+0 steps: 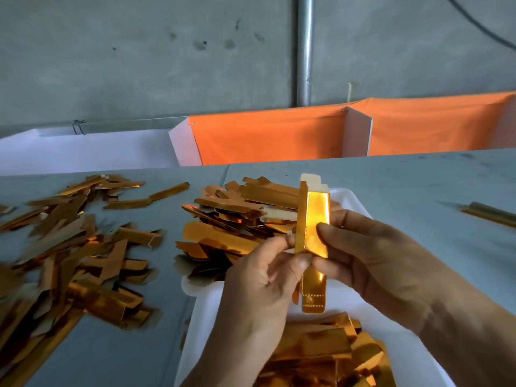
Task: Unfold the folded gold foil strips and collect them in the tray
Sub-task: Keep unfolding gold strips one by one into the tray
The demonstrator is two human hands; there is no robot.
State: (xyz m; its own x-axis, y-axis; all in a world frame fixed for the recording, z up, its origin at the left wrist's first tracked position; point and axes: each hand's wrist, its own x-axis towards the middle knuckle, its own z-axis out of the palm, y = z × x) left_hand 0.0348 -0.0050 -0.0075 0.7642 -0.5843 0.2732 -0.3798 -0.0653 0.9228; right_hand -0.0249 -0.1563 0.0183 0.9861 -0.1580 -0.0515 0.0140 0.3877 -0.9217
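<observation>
left hand [262, 277] + right hand [371, 255] | fingers pinch upright gold strip [314, 219] | above tray [346, 202]

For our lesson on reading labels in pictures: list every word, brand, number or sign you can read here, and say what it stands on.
None: no readable text anywhere.
Held strip: shiny gold, only a dotted embossed edge, no letters.
Strips in the tray and the pile on the table: plain gold and brown, partly blurred.
Orange cloth and wall: only stains, no writing.
</observation>
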